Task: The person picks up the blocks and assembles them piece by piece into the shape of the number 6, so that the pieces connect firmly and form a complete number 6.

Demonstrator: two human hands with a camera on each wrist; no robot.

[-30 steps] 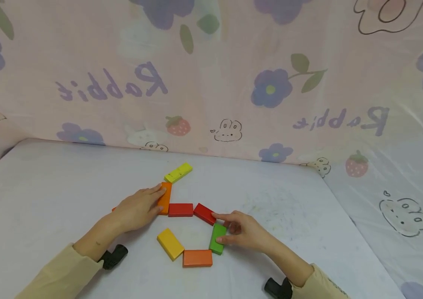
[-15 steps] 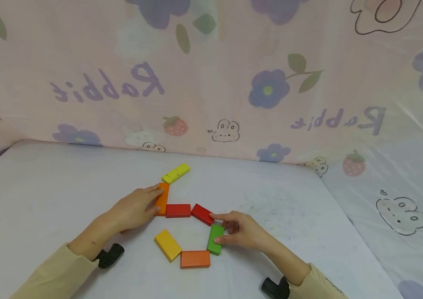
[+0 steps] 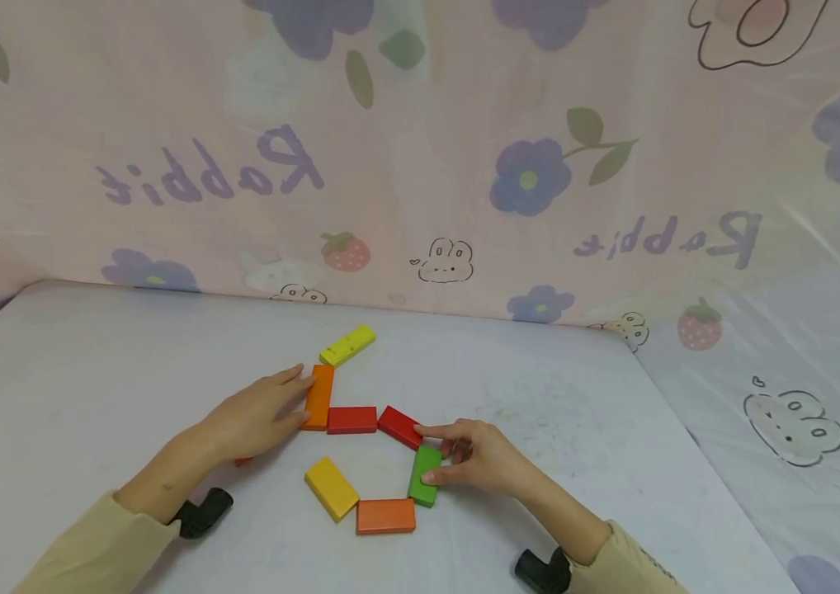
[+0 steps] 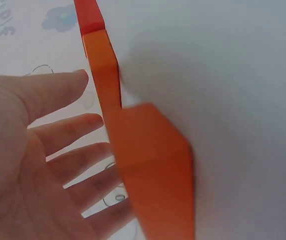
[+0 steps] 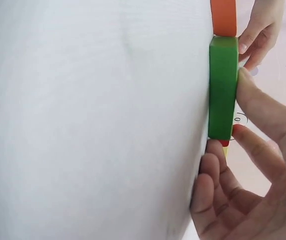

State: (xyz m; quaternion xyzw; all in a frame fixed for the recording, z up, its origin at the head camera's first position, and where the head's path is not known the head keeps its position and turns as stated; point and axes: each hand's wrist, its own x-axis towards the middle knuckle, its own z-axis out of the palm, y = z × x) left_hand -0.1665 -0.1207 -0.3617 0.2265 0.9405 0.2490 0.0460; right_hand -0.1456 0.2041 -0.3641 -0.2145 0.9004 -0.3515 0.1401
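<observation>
My left hand (image 3: 252,421) is beside an upright-running orange block (image 3: 320,394), its fingertips at the block's left edge. In the left wrist view its fingers (image 4: 68,132) are spread and hold nothing. With the index finger my right hand (image 3: 483,455) touches the tilted red block (image 3: 399,426); its thumb (image 5: 262,102) rests at the green block (image 3: 426,476). The other right fingers are bent. Another red block (image 3: 351,420) lies between the orange and tilted red ones. A yellow block (image 3: 332,488) and a lower orange block (image 3: 386,516) follow the green one in a curve.
A bright yellow block (image 3: 347,346) lies behind the upper orange block. Under my left wrist an orange-red block (image 3: 243,462) is mostly hidden; a large orange block (image 4: 155,165) shows close in the left wrist view. A printed cloth (image 3: 420,165) rises behind the white table (image 3: 539,379).
My left hand has drawn slightly back to the left from the upper orange block. An orange-red block shows below the left wrist. The right hand stays at the red and green blocks.
</observation>
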